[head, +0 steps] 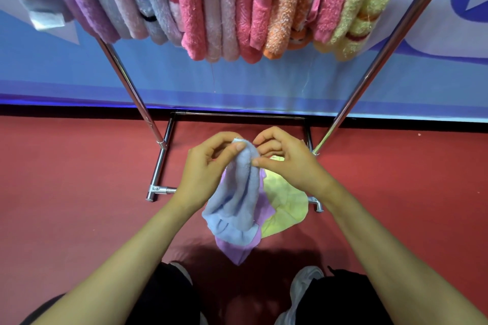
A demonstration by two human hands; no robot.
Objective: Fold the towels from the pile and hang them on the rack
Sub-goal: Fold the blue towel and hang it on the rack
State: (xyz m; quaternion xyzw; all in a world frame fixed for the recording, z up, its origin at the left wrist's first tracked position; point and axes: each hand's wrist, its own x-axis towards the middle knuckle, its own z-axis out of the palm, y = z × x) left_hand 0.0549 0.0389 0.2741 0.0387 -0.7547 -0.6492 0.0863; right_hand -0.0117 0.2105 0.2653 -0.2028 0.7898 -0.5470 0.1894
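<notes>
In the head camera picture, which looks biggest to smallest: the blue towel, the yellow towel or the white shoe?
1. blue towel, held nearer the camera.
2. yellow towel, partly covered.
3. white shoe, partly hidden.

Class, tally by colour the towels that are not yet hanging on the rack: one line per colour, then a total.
1 blue towel, pinched at its top by the left hand and the right hand
1 purple towel, on the floor beneath it
1 yellow towel, on the floor beside the purple one
Total: 3
</notes>
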